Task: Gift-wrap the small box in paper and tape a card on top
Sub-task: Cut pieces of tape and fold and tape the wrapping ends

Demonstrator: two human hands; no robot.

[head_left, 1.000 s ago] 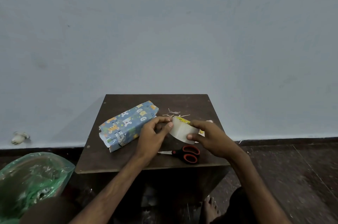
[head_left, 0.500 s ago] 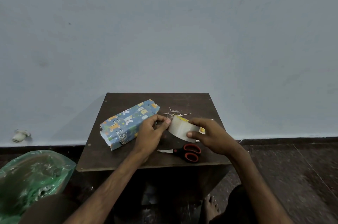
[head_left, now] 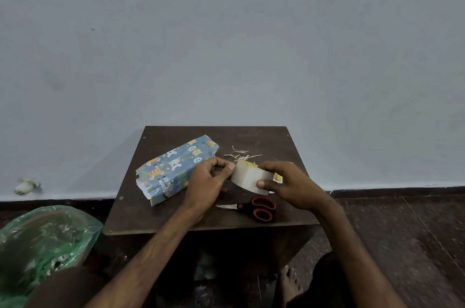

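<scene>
A box wrapped in blue animal-print paper [head_left: 176,169] lies on the left half of a small dark wooden table [head_left: 156,217]. Just above the table's middle, my right hand [head_left: 289,186] grips a roll of clear tape [head_left: 249,178], thumb on its near side. My left hand [head_left: 208,181] pinches the roll's left edge with thumb and fingertips, next to the box. A yellow bit, perhaps the card [head_left: 277,177], peeks out behind the roll; most of it is hidden.
Black scissors with red-lined handles [head_left: 254,207] lie near the table's front edge, blades pointing left. Thin paper shreds [head_left: 241,154] lie behind the tape. A green plastic bag [head_left: 45,242] sits on the floor at left, and a bare foot [head_left: 289,282] is below the table.
The hands and tape roll have hardly moved. My left thumb and fingers have shifted slightly along the roll's left edge. The view has tilted a little.
</scene>
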